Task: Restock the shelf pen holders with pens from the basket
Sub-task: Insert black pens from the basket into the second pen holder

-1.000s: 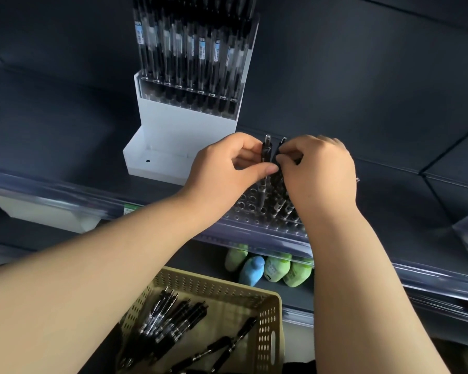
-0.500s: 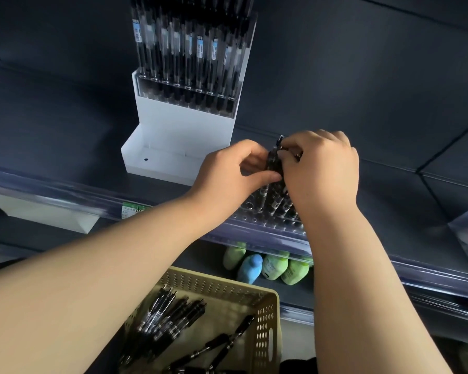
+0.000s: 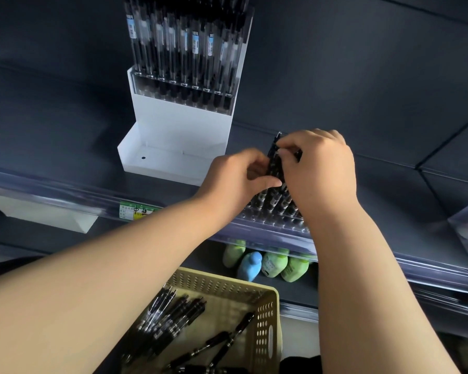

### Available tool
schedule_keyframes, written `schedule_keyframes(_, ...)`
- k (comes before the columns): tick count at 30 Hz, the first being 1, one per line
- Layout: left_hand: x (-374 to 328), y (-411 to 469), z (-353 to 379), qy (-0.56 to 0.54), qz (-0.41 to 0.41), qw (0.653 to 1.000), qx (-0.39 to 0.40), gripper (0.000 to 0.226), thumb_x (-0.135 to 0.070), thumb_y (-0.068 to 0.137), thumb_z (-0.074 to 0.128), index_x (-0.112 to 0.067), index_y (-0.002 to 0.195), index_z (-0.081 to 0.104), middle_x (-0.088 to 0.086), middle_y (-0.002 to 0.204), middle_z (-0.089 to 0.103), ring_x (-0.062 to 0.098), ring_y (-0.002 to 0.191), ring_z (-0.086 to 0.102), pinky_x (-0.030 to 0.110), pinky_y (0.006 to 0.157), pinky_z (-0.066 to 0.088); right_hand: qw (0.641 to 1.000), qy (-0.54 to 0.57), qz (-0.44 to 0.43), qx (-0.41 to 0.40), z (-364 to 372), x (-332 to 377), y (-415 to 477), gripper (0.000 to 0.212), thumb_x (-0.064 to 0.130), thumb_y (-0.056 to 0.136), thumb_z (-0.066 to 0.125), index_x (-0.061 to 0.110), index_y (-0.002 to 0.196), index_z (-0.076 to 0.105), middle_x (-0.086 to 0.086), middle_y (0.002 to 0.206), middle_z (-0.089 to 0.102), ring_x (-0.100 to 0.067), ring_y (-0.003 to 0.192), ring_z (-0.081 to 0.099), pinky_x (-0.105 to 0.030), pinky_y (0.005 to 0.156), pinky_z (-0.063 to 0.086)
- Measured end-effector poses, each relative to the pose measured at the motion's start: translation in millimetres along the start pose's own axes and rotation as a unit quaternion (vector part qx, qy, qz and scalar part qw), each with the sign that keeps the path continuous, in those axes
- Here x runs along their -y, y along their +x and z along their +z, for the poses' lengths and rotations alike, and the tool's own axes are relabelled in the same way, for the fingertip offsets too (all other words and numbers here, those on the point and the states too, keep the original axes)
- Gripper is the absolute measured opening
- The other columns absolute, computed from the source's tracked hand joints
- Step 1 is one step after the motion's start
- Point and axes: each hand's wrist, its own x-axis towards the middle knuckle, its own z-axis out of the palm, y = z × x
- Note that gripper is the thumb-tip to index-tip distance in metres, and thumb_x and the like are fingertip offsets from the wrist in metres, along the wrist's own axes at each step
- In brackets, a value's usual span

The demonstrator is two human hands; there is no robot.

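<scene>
On shelf (image 3: 362, 157), back left: white holder (image 3: 173, 122), rows of upright pens (image 3: 184, 49). Below shelf edge: basket (image 3: 270, 319), loose pens (image 3: 173, 314) lying inside. The left hand (image 3: 235, 182) pinches pen bundle (image 3: 274, 163) with thumb and curled fingers. This pen bundle stands in clear holder (image 3: 268, 220) at shelf front. The right hand (image 3: 319, 168) has fingers curled over its top ends, gripping.
</scene>
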Motion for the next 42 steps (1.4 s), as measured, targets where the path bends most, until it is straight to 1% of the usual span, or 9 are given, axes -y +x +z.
schedule_keyframes(2, -0.7, -0.2, 0.7, 0.012, 0.013, 1.0, 0.003, 0.025, -0.021, 0.072, 0.079, -0.014, 0.092, 0.068, -0.012, 0.073, 0.061, -0.002, 0.066, 0.056, 0.013, 0.068, 0.047, 1.0, 0.004, 0.003, 0.0, -0.6, -0.4, 0.5, 0.021, 0.011, 0.085, 0.057, 0.018, 0.096, 0.073, -0.004, 0.094, 0.07, -0.03, 0.097, 0.051, -0.042, 0.082, 0.044)
schedule_keyframes(4, -1.4, -0.7, 1.2, 0.019, 0.025, 0.999, 0.008, 0.024, -0.021, 0.073, 0.078, -0.014, 0.093, 0.068, -0.011, 0.075, 0.061, 0.003, 0.068, 0.057, 0.015, 0.069, 0.047, 1.0, 0.007, 0.004, -0.003, -1.2, -0.7, 0.7, 0.021, 0.01, 0.086, 0.057, 0.018, 0.096, 0.073, -0.004, 0.094, 0.07, -0.03, 0.097, 0.051, -0.043, 0.082, 0.044)
schedule_keyframes(12, 2.7, -4.2, 6.4, 0.05, 0.053, 0.997, 0.02, 0.026, -0.022, 0.076, 0.076, -0.012, 0.098, 0.068, 0.003, 0.091, 0.066, 0.017, 0.082, 0.062, 0.034, 0.079, 0.05, 1.0, 0.005, 0.007, -0.008, -2.9, -2.2, -0.2, 0.02, 0.01, 0.086, 0.056, 0.017, 0.096, 0.072, -0.006, 0.09, 0.069, -0.03, 0.094, 0.05, -0.042, 0.08, 0.044)
schedule_keyframes(16, 3.4, -3.2, 5.7, 0.052, 0.029, 0.998, 0.023, 0.025, -0.027, 0.075, 0.077, -0.016, 0.096, 0.066, -0.002, 0.09, 0.065, 0.014, 0.083, 0.061, 0.033, 0.08, 0.05, 1.0, 0.002, 0.003, -0.008, -5.4, -2.8, -0.2, 0.021, 0.009, 0.087, 0.056, 0.017, 0.097, 0.072, -0.005, 0.092, 0.069, -0.03, 0.094, 0.05, -0.04, 0.08, 0.043)
schedule_keyframes(20, 4.8, -3.1, 0.5, 0.11, 0.01, 0.993, 0.048, 0.031, -0.037, 0.076, 0.075, -0.02, 0.1, 0.063, -0.006, 0.092, 0.064, 0.012, 0.086, 0.059, 0.033, 0.081, 0.05, 1.0, -0.01, -0.013, -0.014, -11.4, -4.6, -2.4, 0.022, 0.008, 0.086, 0.056, 0.018, 0.099, 0.072, -0.005, 0.091, 0.069, -0.032, 0.093, 0.051, -0.043, 0.079, 0.044)
schedule_keyframes(28, -10.0, -20.1, -40.0, 0.304, 0.134, 0.942, 0.036, 0.04, -0.042, 0.087, 0.059, -0.023, 0.122, 0.057, -0.005, 0.114, 0.06, 0.019, 0.106, 0.055, 0.036, 0.081, 0.049, 0.997, -0.034, -0.055, -0.05, -22.4, -0.2, -16.6, 0.02, 0.007, 0.08, 0.06, 0.016, 0.091, 0.073, -0.006, 0.081, 0.069, -0.035, 0.084, 0.054, -0.041, 0.072, 0.047)
schedule_keyframes(31, -11.4, -31.2, -53.5, 0.356, 0.133, 0.923, 0.065, 0.043, -0.044, 0.09, 0.054, -0.026, 0.129, 0.05, -0.007, 0.121, 0.057, 0.016, 0.114, 0.048, 0.034, 0.084, 0.046, 0.994, -0.045, -0.084, -0.054, -22.1, 6.2, -26.8, 0.014, 0.008, 0.075, 0.063, 0.014, 0.083, 0.073, -0.005, 0.076, 0.069, -0.035, 0.078, 0.056, -0.04, 0.068, 0.048)
schedule_keyframes(36, -5.2, -49.5, -66.9, 0.416, 0.13, 0.893, 0.113, 0.038, -0.044, 0.093, 0.049, -0.028, 0.128, 0.049, -0.008, 0.117, 0.056, 0.015, 0.113, 0.049, 0.031, 0.078, 0.046, 0.99, -0.061, -0.127, 0.011, -12.8, 15.8, -53.8, 0.013, 0.011, 0.072, 0.066, 0.014, 0.082, 0.074, -0.005, 0.076, 0.069, -0.033, 0.074, 0.058, -0.037, 0.066, 0.046)
schedule_keyframes(42, 14.6, -68.1, -80.7, 0.447, 0.102, 0.871, 0.176, 0.033, -0.041, 0.093, 0.05, -0.031, 0.123, 0.052, -0.01, 0.117, 0.057, 0.015, 0.111, 0.049, 0.032, 0.081, 0.047, 0.966, -0.092, -0.138, 0.197, 0.0, 12.3, -90.3, 0.017, 0.015, 0.084, 0.057, 0.018, 0.095, 0.07, -0.001, 0.092, 0.066, -0.027, 0.094, 0.053, -0.035, 0.078, 0.044)
